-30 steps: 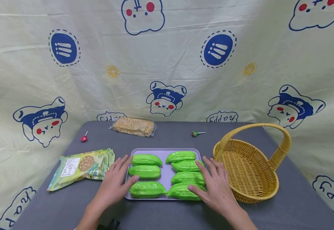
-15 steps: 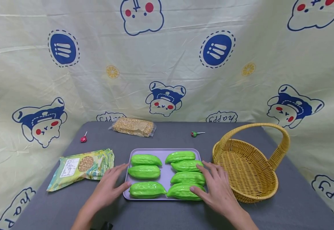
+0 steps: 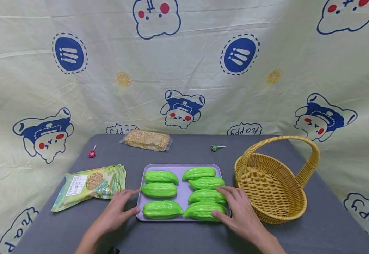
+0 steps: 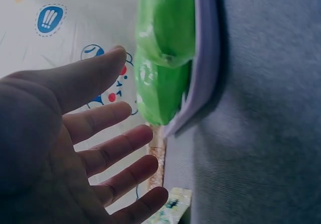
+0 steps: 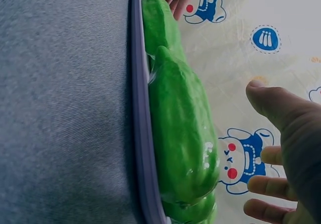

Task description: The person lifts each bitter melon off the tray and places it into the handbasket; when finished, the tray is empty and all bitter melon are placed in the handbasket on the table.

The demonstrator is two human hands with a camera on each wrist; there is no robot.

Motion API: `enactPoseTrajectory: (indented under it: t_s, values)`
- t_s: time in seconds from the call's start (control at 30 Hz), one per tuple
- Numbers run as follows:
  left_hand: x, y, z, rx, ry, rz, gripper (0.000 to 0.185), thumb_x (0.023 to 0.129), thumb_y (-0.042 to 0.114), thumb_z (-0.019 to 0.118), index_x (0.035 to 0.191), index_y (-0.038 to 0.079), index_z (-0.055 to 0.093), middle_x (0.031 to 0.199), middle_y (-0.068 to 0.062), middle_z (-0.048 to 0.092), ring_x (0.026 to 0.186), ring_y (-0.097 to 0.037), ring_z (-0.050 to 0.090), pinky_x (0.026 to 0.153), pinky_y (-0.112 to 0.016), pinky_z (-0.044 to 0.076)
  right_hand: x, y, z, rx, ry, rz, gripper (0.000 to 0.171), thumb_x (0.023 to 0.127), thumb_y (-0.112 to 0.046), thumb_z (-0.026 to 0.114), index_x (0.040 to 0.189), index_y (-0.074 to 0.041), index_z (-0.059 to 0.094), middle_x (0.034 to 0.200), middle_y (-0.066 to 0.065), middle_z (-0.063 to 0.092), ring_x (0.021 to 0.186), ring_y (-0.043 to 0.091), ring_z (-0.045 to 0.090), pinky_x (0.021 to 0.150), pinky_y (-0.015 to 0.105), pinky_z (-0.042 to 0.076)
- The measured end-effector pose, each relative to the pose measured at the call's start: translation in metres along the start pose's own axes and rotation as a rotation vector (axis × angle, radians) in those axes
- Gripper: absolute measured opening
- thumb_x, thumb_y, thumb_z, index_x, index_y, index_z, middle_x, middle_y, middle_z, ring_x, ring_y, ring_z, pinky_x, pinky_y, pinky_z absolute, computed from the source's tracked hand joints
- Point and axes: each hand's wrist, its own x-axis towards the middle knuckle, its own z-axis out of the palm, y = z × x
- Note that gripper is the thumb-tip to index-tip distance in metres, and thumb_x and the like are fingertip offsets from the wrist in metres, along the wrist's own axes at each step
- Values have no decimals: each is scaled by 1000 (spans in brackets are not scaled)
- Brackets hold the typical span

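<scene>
Flanking a tray (image 3: 182,192) of seven gourds (image 3: 159,190) with left hand (image 3: 116,209) and right hand (image 3: 239,211), both loosely unclasped — near a basket (image 3: 268,192) with the latter.

The head view looks forward and down from behind the left hand (image 3: 116,209) and right hand (image 3: 240,212), far enough back to frame the tray (image 3: 183,190) between them. Each wrist view sits close, rolled sideways, facing past its palm; both share the tray's rim, table (image 3: 178,240) and patterned cloth (image 3: 184,72).
</scene>
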Motion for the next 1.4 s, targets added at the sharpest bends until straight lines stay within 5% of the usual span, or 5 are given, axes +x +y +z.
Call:
enactPoseTrajectory:
  t_s: [0.63, 1.4]
  values:
    - [0, -16, 9, 3, -34, 23, 54, 77, 30, 75, 125, 10, 60, 123, -7, 58, 109, -22, 45, 91, -44, 38, -12, 5, 11, 28, -61, -2, 55, 67, -42, 80, 112, -16, 65, 95, -9, 55, 86, 0, 39, 71, 23, 38]
    - [3, -23, 15, -16, -92, -11, 59, 78, 32, 74, 129, 10, 57, 135, -12, 53, 118, -29, 43, 97, -53, 33, -13, 7, 17, 50, -81, 1, 47, 64, -36, 83, 105, -19, 67, 94, -12, 50, 87, 0, 41, 70, 21, 37]
